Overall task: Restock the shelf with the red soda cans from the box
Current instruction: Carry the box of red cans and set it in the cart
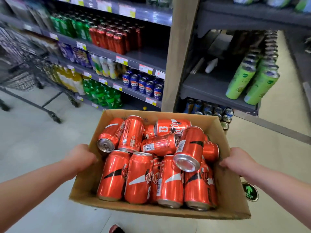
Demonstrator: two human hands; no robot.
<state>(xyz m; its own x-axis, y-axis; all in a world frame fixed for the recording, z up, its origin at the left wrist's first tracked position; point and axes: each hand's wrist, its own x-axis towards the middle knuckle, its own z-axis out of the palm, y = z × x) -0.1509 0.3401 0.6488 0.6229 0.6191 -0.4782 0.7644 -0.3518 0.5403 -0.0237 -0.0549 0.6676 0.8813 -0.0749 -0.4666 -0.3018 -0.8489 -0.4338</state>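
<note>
An open cardboard box (223,197) hangs in front of me above the floor, filled with several red soda cans (139,177) lying jumbled on their sides. My left hand (80,157) grips the box's left wall, fingers curled over the rim. On the opposite wall my right hand (235,159) grips the rim the same way. Up on the left shelving, a shelf (148,55) carries a row of red cans (111,38) beside green ones, with bare shelf to their right.
A black shopping cart (25,78) stands at the left on the pale floor. Lower shelves hold blue cans (143,84) and green bottles (102,95). A beige pillar (178,52) divides the shelving; tall green cans (252,81) stand at right. A green floor sticker (249,191) lies under the box's right side.
</note>
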